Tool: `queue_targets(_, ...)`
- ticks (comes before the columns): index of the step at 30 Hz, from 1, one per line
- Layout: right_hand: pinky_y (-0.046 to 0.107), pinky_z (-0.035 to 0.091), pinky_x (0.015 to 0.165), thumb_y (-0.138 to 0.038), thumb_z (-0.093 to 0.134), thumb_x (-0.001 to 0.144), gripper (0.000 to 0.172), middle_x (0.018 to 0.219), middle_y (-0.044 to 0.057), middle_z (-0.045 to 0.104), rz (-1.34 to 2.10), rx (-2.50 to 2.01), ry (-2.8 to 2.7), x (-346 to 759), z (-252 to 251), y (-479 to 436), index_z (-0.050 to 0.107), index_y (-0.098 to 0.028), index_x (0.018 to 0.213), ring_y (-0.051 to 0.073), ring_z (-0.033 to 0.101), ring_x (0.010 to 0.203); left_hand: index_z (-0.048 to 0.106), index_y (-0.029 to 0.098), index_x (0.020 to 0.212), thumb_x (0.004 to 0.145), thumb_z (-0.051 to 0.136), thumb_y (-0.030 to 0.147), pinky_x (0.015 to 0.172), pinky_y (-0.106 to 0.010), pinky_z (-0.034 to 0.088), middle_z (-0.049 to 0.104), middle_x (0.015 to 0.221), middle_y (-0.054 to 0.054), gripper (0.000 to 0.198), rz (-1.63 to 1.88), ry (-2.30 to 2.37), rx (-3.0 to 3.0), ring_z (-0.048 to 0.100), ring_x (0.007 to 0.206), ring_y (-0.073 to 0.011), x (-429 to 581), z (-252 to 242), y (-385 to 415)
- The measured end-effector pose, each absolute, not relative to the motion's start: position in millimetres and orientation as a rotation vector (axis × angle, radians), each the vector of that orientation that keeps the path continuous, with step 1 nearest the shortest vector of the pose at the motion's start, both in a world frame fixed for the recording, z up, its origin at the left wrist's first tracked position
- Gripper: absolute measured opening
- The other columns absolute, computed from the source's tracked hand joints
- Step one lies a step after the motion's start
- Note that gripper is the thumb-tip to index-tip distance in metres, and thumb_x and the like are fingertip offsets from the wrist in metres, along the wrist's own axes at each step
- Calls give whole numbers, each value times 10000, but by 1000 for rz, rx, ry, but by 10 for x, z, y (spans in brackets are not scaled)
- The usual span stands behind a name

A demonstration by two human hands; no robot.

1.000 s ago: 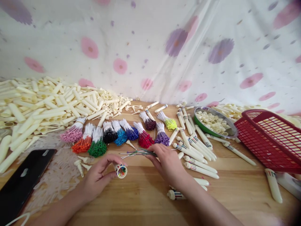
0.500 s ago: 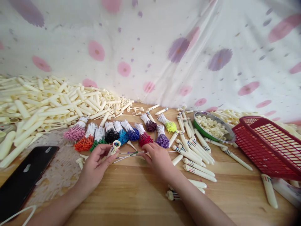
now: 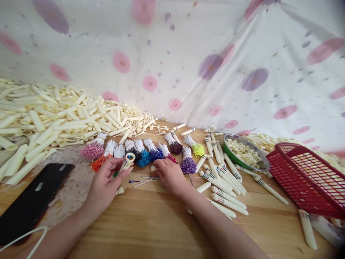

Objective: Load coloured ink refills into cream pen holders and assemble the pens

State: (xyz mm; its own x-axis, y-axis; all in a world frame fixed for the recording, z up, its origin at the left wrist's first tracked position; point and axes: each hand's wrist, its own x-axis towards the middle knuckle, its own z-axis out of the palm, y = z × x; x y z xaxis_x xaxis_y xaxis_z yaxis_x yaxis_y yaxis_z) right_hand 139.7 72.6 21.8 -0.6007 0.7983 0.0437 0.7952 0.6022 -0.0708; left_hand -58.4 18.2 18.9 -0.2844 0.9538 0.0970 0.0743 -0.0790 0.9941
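My left hand [image 3: 104, 185] is closed around a short cream pen barrel [image 3: 126, 163], held upright with its open end up; coloured bits show inside the rim. Over the loose pen refills [image 3: 144, 182] on the table, my right hand [image 3: 174, 178] is bent with its fingertips together at a small cream cone-shaped piece [image 3: 153, 168], mostly hidden by the fingers. Behind both hands stand bundles of white refills with coloured ends, among them pink [image 3: 93, 148], blue [image 3: 155, 151], purple [image 3: 188, 164] and yellow [image 3: 197, 148].
A heap of cream pen tubes [image 3: 54, 115] fills the back left. A black phone [image 3: 35, 201] lies at the left. Several assembled pens [image 3: 223, 181] are spread at the right, near a green bowl [image 3: 229, 153] of small cream parts and a red plastic basket [image 3: 304, 176].
My right hand has shifted left from the loose refills to the cream cone-shaped piece. The left hand still holds the barrel, slightly lower left in view. The whole view has shifted slightly.
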Motion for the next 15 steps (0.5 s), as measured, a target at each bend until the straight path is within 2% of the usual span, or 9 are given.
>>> queue_targets(3, 234, 410, 724, -148, 505, 869, 154, 930, 39, 635, 92, -1317, -2769, 1484, 248, 716, 557, -187, 1008, 159, 556, 879, 553, 213, 836, 594, 745, 486, 811, -359, 512, 696, 872, -26, 412, 1506, 1437, 1115, 654, 885, -241, -624, 329, 232)
queue_targets(7, 266, 401, 661, -136, 508, 856, 125, 868, 58, 632, 84, -1288, -2800, 1386, 310, 641, 588, -170, 946, 200, 541, 844, 568, 234, 852, 622, 743, 433, 823, -346, 504, 683, 867, -11, 352, 1582, 1424, 1106, 638, 918, -239, -694, 483, 268)
queue_targets(10, 277, 405, 712, -196, 517, 868, 129, 905, 51, 629, 155, -1110, -2803, 1190, 332, 547, 585, -178, 975, 196, 527, 867, 572, 234, 859, 626, 742, 414, 801, -346, 508, 677, 850, -4, 340, 1636, 1409, 1107, 637, 891, -232, -752, 530, 261)
queue_targets(15, 294, 405, 813, -310, 591, 831, 251, 984, 64, 608, 326, -789, -2820, 796, 164, 428, 564, -183, 1045, 198, 516, 926, 572, 205, 844, 592, 762, 420, 741, -310, 511, 673, 803, 11, 381, 1561, 1463, 1120, 644, 806, -199, -820, 429, 165)
